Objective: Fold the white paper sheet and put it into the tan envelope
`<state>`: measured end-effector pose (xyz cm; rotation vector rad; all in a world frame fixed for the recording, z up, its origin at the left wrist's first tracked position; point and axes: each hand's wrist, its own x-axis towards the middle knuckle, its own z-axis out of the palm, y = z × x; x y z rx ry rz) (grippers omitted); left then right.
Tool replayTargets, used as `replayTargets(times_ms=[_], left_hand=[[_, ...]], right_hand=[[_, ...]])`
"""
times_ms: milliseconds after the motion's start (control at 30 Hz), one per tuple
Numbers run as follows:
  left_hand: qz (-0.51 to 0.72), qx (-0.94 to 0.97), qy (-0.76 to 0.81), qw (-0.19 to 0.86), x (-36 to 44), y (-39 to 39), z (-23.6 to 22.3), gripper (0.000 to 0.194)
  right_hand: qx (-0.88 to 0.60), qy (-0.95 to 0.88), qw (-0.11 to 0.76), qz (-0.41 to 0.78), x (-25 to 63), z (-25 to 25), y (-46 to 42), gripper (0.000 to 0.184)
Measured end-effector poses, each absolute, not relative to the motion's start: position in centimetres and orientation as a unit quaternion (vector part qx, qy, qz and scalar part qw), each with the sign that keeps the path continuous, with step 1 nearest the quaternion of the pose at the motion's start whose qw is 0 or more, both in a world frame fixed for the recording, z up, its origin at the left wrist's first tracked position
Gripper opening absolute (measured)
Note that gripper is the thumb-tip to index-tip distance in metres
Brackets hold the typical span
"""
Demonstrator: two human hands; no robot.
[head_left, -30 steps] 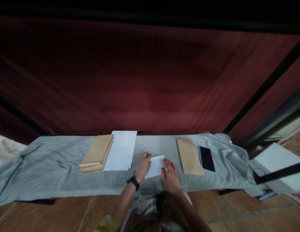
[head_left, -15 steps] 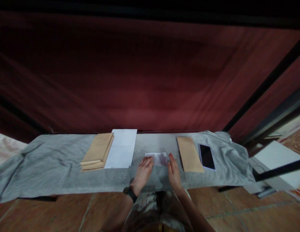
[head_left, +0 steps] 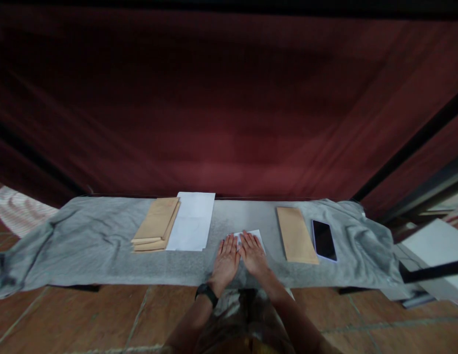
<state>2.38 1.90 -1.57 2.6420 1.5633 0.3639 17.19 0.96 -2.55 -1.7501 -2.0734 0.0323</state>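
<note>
My left hand (head_left: 226,259) and my right hand (head_left: 254,254) lie flat side by side, fingers stretched out, pressing on a small folded white paper (head_left: 259,235) on the grey cloth (head_left: 84,241). Only the paper's far edge shows beyond my fingertips. A black band is on my left wrist. A single brown envelope (head_left: 296,241) lies just right of my right hand, with a dark phone (head_left: 323,240) beside it. Left of my left hand lie white sheets (head_left: 192,227) and a stack of brown envelopes (head_left: 157,230).
A dark red curtain (head_left: 229,108) hangs behind the cloth-covered bench. Terracotta floor tiles (head_left: 84,319) run along the near side. A white board (head_left: 431,246) and a dark bar sit at the right edge.
My hands have come together over the white paper and now lie flat on it, covering most of it; half a second ago they were apart at its sides. The view shifted slightly.
</note>
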Motion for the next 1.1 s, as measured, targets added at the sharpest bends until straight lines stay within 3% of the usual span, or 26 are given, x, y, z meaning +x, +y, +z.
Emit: replayTargets(times_ms=[167,333,633,900,1100], left_hand=[[0.112,0.854,0.508,0.005,2.1,1.9,-2.6,0.067],[0.123,0.864,0.489,0.000,1.6,1.9,-2.6,0.083],[0.131,0.863,0.489,-0.005,0.1,2.2,-2.0,0.077],[0.112,0.846,0.521,0.006,3.2,2.0,-1.7,0.057],[0.099,0.855,0.509,0.007,5.4,2.1,-2.4,0.057]], right_hand=[[-0.668,-0.724,0.171,-0.003,18.4,-2.9,1.4,0.050],[-0.677,-0.712,0.181,-0.036,19.6,-2.9,2.0,0.049],[-0.663,-0.724,0.190,-0.033,21.7,-1.8,2.5,0.038],[-0.675,-0.712,0.190,-0.043,19.7,-2.1,1.7,0.044],[-0.655,-0.737,0.164,-0.029,18.9,-2.9,1.0,0.048]])
